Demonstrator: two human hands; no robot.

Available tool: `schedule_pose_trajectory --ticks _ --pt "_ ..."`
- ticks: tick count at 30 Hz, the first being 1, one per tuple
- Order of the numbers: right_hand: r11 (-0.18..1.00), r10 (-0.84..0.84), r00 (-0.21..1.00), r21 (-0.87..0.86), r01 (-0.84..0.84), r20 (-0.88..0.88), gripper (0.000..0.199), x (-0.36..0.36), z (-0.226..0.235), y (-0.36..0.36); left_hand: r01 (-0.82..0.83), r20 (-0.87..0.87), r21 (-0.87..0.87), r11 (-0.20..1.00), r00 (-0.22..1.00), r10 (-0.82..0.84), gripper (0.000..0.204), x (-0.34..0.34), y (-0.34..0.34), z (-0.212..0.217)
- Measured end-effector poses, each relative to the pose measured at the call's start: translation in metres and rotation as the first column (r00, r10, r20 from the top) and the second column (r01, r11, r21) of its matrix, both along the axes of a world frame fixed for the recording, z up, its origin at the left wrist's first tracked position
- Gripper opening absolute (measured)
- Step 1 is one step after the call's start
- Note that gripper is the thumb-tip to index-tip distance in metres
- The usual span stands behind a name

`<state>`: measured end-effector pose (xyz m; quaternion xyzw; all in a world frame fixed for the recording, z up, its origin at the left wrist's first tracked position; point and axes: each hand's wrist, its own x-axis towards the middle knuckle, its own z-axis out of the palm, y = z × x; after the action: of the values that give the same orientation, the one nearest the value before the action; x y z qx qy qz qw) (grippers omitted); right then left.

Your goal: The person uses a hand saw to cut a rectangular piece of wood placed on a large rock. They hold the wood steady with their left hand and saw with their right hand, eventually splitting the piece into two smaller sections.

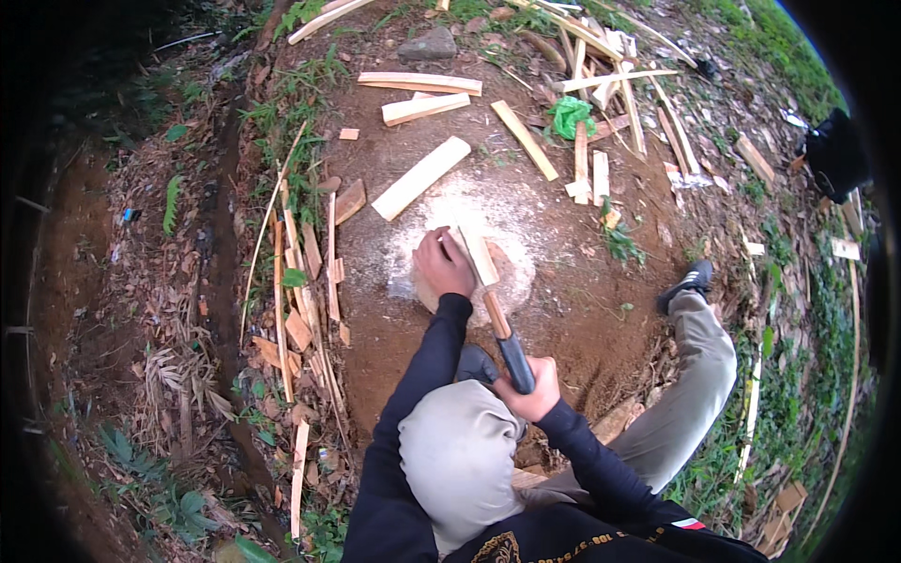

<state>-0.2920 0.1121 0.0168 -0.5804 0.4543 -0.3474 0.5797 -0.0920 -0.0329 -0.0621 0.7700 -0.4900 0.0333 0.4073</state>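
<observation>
My left hand (444,265) is closed, with its fingers curled against the left side of a pale piece of wood (480,259). Under them is a round chopping stump (511,263), dusted with sawdust and partly hidden by my hand. My right hand (533,388), nearer my body, grips the black-wrapped end of a tool's wooden handle (497,315). That handle points up toward the wood; I cannot make out the tool's head or blade. Just beyond the stump a wider pale board (420,178) lies on the ground.
Split wood strips (419,84) and a thin slat (525,141) lie farther off. A green plastic bag (571,117) sits by a wood pile at the far right. Offcuts (298,330) line the left. My right shoe (690,284) rests on the soil; a black bag (835,155) is beyond.
</observation>
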Motion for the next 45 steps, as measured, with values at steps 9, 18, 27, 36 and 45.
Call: schedule_pose_trajectory --ticks 9,18,27,36,45 --pt "0.98 -0.024 0.999 -0.197 0.017 -0.031 0.018 0.021 -0.013 0.002 0.005 -0.139 -0.018 1.0 0.99 -0.008 0.021 0.009 0.005 -0.006" --pt "0.996 -0.03 1.0 -0.088 0.029 -0.004 0.017 0.046 -0.02 0.009 -0.01 -0.113 -0.184 0.983 0.994 -0.011 0.016 0.04 0.014 0.002" --pt "0.948 -0.312 0.943 0.106 0.301 0.118 0.019 0.057 -0.047 0.022 0.095 -0.236 -0.13 0.987 0.964 -0.124 0.02 0.042 0.01 0.011" --pt "0.969 -0.144 0.973 -0.226 0.101 -0.181 0.019 0.061 -0.035 0.026 0.216 -0.086 -0.036 0.976 0.972 -0.218 0.032 0.055 0.026 0.006" --pt "0.974 -0.016 0.998 -0.228 0.003 -0.054 0.01 0.066 -0.036 0.017 0.234 -0.123 0.006 0.972 0.965 -0.232 0.029 0.051 0.018 0.006"
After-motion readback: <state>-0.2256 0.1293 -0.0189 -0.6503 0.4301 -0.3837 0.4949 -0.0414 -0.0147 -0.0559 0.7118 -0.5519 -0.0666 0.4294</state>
